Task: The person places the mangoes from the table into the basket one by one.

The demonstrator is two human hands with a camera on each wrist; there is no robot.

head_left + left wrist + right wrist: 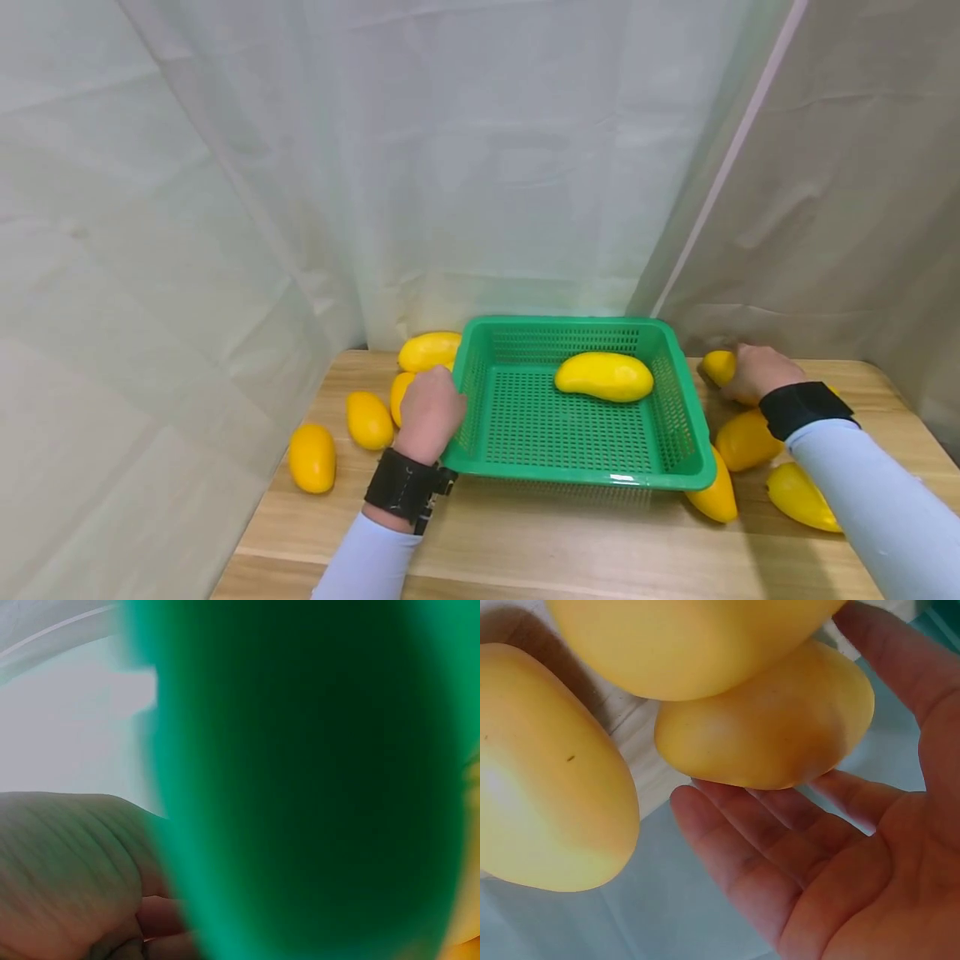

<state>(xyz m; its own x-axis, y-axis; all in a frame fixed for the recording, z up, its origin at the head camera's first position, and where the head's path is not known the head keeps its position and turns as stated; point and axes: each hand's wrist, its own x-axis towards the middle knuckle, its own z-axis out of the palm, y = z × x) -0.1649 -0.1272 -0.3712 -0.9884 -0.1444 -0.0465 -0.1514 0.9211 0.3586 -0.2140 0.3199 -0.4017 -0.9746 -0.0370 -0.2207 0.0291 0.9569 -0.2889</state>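
Mango (769,724) lies right of the green basket (570,477), between the spread thumb and fingers of your right hand (761,375).
Its grip is wide, unclosed; your left hand (432,412) is at the basket's left rim, hold unclear.

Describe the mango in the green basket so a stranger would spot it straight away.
Find the wooden table and, on it, the green basket. Inside, toward the back right, lies a long, slightly curved yellow mango, its thicker end to the right. It is the only one in the basket; the other mangoes in view lie outside it.
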